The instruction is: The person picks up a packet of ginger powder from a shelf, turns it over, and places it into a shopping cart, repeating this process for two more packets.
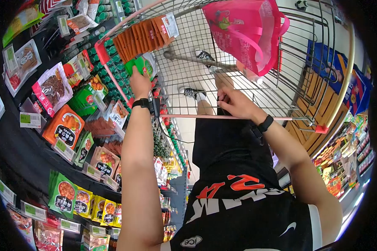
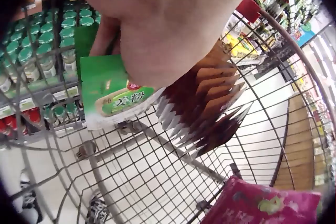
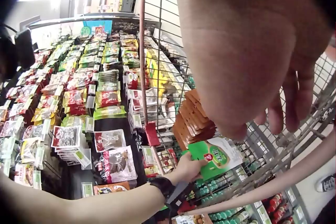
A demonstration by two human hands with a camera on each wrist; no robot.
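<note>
My left hand (image 1: 140, 85) grips a flat green-and-white packet (image 1: 148, 66) by its green end, inside the shopping cart (image 1: 184, 83). Behind this packet a darker green edge shows in the left wrist view. Right beside it stands a row of orange-brown packets (image 1: 140, 37), lined up on edge along the cart's left side. My right hand (image 1: 238, 103) hangs over the cart's near rail with loosely curled fingers and nothing in it. In the right wrist view its fingers (image 3: 275, 113) droop, the palm filling the upper right.
A pink bag (image 1: 245, 29) lies toward the cart's far right. Shelves on the left carry bagged foods such as an orange packet (image 1: 63, 127), with price tags. Green-capped jars (image 2: 44, 53) stand beyond the cart wire. A wooden slatted stand (image 1: 318, 100) is at right.
</note>
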